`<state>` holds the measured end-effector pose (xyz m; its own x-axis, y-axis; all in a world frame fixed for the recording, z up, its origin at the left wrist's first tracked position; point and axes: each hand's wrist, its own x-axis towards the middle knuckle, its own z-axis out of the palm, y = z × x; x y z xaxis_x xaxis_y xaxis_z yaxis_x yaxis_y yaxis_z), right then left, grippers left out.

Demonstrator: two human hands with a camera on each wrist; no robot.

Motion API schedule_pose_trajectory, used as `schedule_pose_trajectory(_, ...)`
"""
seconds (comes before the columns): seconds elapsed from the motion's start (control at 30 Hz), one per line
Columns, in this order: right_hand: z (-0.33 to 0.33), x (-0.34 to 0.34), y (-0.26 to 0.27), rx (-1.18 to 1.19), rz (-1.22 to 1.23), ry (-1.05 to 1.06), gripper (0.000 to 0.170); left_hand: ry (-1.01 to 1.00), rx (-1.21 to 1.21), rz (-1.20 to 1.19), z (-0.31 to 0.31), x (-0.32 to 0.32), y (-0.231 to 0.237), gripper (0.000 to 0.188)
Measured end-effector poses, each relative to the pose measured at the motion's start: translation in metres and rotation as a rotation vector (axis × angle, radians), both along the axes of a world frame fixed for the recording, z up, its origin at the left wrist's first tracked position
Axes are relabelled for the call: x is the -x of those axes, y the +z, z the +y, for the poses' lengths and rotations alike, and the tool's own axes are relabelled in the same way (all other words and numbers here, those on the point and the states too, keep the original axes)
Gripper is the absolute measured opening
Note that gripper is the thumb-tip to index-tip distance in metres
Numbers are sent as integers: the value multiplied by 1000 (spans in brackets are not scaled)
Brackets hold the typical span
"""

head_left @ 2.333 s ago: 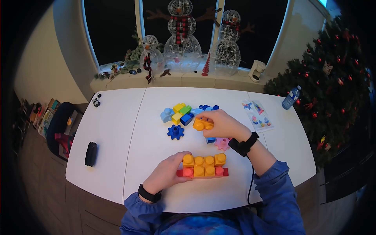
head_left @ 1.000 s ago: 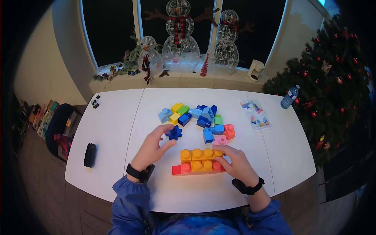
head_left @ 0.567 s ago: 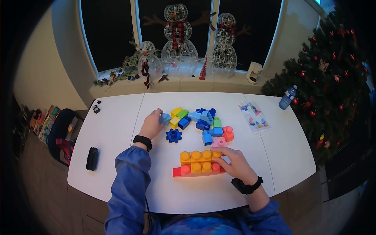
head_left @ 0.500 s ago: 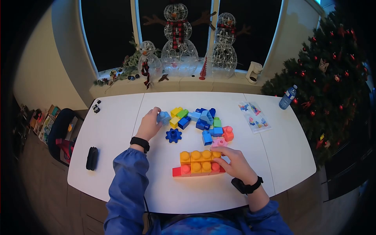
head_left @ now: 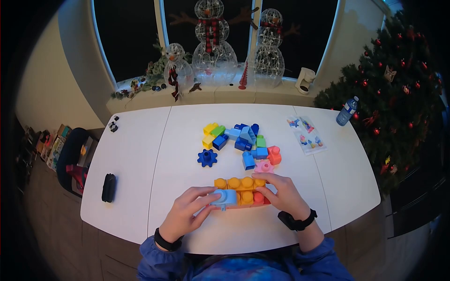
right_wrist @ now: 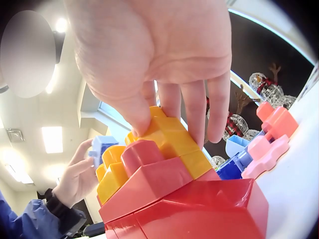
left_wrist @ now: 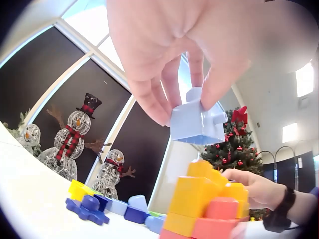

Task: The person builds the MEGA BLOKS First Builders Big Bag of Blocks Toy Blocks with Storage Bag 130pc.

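My left hand (head_left: 186, 213) pinches a light blue building block (left_wrist: 197, 122) with a round stud on top and a small peg on its side. In the left wrist view the block hangs in the air above the stacked blocks. That stack (head_left: 247, 183) has yellow-orange blocks over a pink and red base (right_wrist: 214, 206), and it stands on the table. My right hand (head_left: 283, 195) holds the stack's right end, with the thumb in front and fingers behind a yellow-orange block (right_wrist: 167, 135).
Behind the stack lie a dark blue gear piece (head_left: 207, 158), a pink gear piece (head_left: 264, 166) and several loose blocks (head_left: 243, 136). A picture sheet (head_left: 307, 136) and a water bottle (head_left: 347, 111) are at the back right. A black case (head_left: 108, 188) sits left on the white table (head_left: 126, 154).
My left hand took the light blue block from the left of the loose pile and brought it toward me, over the stack's left end. My right hand stays at the stack's right end.
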<state>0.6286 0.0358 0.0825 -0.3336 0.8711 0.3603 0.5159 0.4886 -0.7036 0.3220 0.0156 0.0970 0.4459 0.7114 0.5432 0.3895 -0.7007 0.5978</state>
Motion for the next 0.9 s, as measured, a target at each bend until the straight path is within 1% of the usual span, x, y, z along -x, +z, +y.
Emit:
schedule_pose_trajectory(0.07,-1,1,1,6,1,1,34,46,31,33,-2,-7,-6,45)
schedule_pose_trajectory(0.17,-1,2,0,4,-1,-1,34,35,-52,125,0,-13,-5,48)
schedule_pose_trajectory(0.27,-1,2,-1,-6,4,1,34,45,-96,123,1,-14,-3,49)
schedule_pose_trajectory(0.4,-1,3,1,-24,-5,-1,33,47,-70,106,1,-15,-2,47)
schedule_pose_trajectory(0.5,4,-6,11,22,-117,48,34,57,-41,75,-1,-18,-4,45)
schedule_pose_trajectory(0.6,20,-15,16,48,0,-43,33,77,-21,62,-2,-20,-4,43)
schedule_pose_trajectory(0.7,50,-25,8,-315,-316,-326,38,81,-19,55,-2,-23,-4,43)
schedule_pose_trajectory(0.8,73,-37,-15,-314,-436,-405,34,78,-34,78,-1,-25,-2,43)
schedule_pose_trajectory(0.9,82,-43,-22,-123,-442,-409,25,77,-35,88,1,-23,-2,43)
